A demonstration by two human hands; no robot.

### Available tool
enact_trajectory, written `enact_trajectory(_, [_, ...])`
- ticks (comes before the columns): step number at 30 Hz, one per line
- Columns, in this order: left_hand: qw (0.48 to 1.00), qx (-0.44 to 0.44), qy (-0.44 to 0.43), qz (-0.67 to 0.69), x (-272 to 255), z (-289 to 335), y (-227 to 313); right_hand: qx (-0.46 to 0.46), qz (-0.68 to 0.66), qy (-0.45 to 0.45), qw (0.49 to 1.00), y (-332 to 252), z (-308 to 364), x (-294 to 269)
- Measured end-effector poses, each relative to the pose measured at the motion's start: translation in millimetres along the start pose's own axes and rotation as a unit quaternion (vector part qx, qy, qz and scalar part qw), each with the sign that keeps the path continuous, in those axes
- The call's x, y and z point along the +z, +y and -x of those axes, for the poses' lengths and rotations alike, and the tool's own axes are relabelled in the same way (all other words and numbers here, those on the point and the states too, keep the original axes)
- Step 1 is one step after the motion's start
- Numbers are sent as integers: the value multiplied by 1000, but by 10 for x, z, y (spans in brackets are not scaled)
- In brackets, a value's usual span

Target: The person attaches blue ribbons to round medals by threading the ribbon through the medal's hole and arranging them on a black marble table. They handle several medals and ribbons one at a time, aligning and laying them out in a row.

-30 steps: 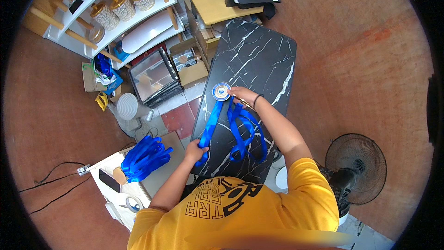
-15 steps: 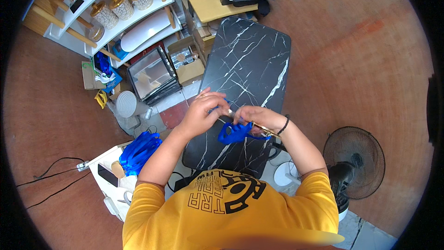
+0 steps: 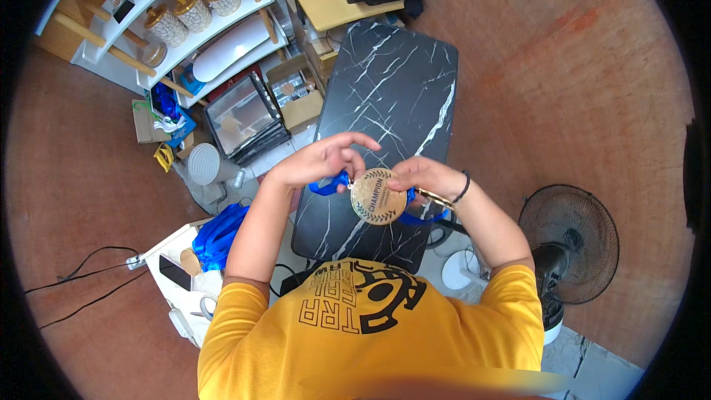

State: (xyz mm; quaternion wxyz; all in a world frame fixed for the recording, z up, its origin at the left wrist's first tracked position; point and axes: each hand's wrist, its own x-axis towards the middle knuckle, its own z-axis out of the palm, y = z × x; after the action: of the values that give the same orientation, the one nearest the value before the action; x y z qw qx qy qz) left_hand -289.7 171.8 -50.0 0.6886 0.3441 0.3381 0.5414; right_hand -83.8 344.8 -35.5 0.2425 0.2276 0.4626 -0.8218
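Observation:
A round gold medal point(image 3: 378, 197) with dark lettering and a leaf border faces up above the black marble-look table point(image 3: 392, 96). My right hand point(image 3: 424, 175) is closed on the medal's right edge, thumb on its face. A slim gold item point(image 3: 435, 198) of unclear kind lies under that hand, beside a loop of blue ribbon hanging below. At the medal's left edge, by its small ring, my left hand point(image 3: 329, 161) pinches blue ribbon point(image 3: 326, 185), its index finger stretched out above. The exact finger contact is partly hidden.
At left, a white stand point(image 3: 178, 248) bears a bundle of blue ribbons point(image 3: 220, 235), a phone point(image 3: 175, 272) and scissors point(image 3: 206, 307). A black fan point(image 3: 569, 244) stands at right. Shelves point(image 3: 204, 41) with jars and a cardboard box point(image 3: 300, 100) lie beyond the table's left side.
The medal has turned its printed face up into view between my hands. My left index finger has straightened, and the ribbon bunch below my hands has shifted to both sides.

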Motion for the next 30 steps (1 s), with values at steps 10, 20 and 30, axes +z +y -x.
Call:
enact_trajectory(10, [992,-96,57,-65,78,279,-962,-342,-263,-247,868,485,116,168])
enact_trajectory(20, [897,-248,361,-57,302,760,-2154,-37,-208,216,953,529,-1731,-1073])
enact_trajectory(30, [723,-114,276,623,-253,870,-2542,25,-185,309,932,789,-3048,-1646])
